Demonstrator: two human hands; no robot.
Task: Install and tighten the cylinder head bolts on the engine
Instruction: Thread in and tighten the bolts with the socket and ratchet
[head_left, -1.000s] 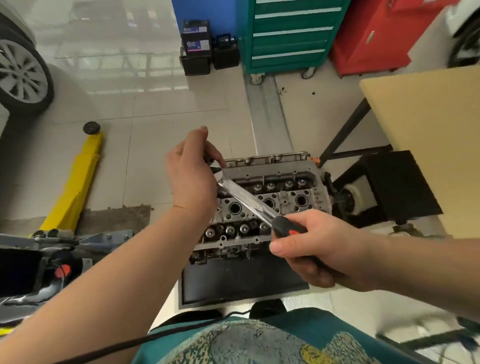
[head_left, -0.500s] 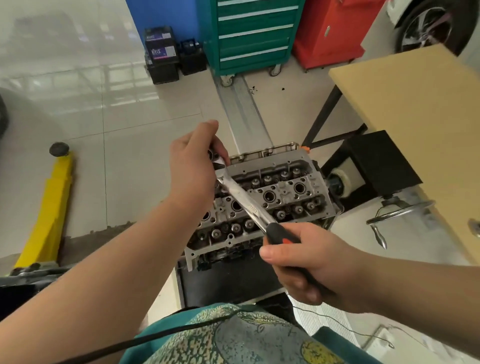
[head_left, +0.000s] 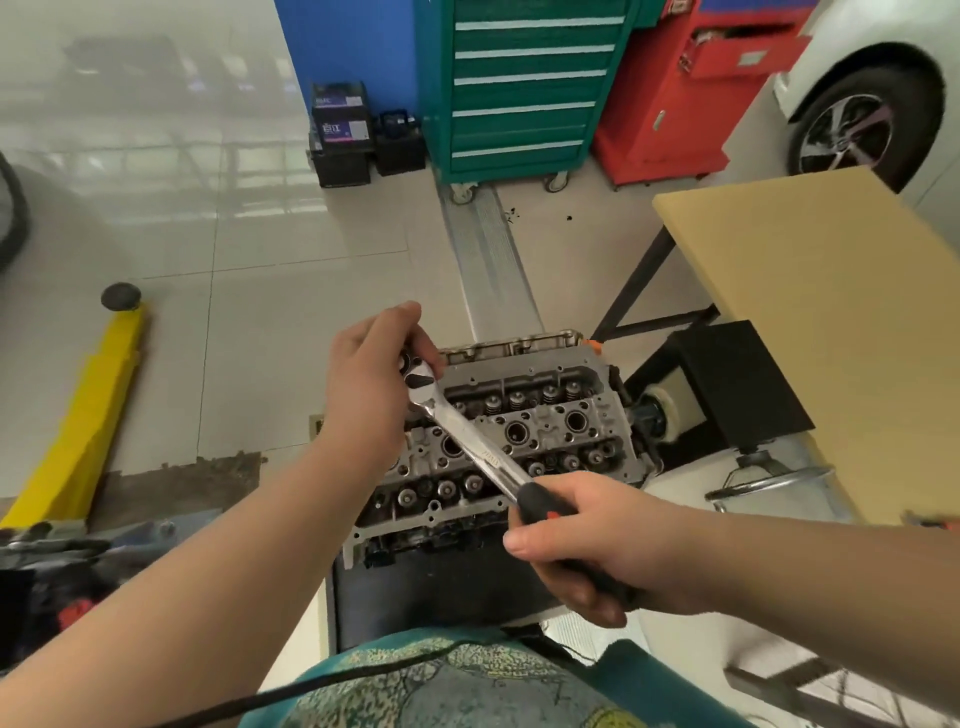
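A grey cylinder head (head_left: 550, 431) sits on an engine stand below me, with valve springs and round bores showing. A chrome ratchet wrench (head_left: 467, 441) with a black and orange handle lies diagonally above it. My right hand (head_left: 597, 540) grips the handle at the near end. My left hand (head_left: 369, 384) curls round the ratchet's head at the cylinder head's far left corner. The socket and any bolt under the ratchet head are hidden by my left hand.
A yellow floor jack (head_left: 83, 415) lies on the tiles at left. A tan table (head_left: 810, 312) stands at right, with a black box (head_left: 727, 384) beneath it. A green drawer cabinet (head_left: 519, 88), a red cabinet (head_left: 701, 93) and black batteries (head_left: 343, 130) line the back. A car wheel (head_left: 857, 124) is far right.
The view has shifted, so the table and car wheel at right show more. Both hands keep their hold on the ratchet, whose angle over the cylinder head is nearly the same.
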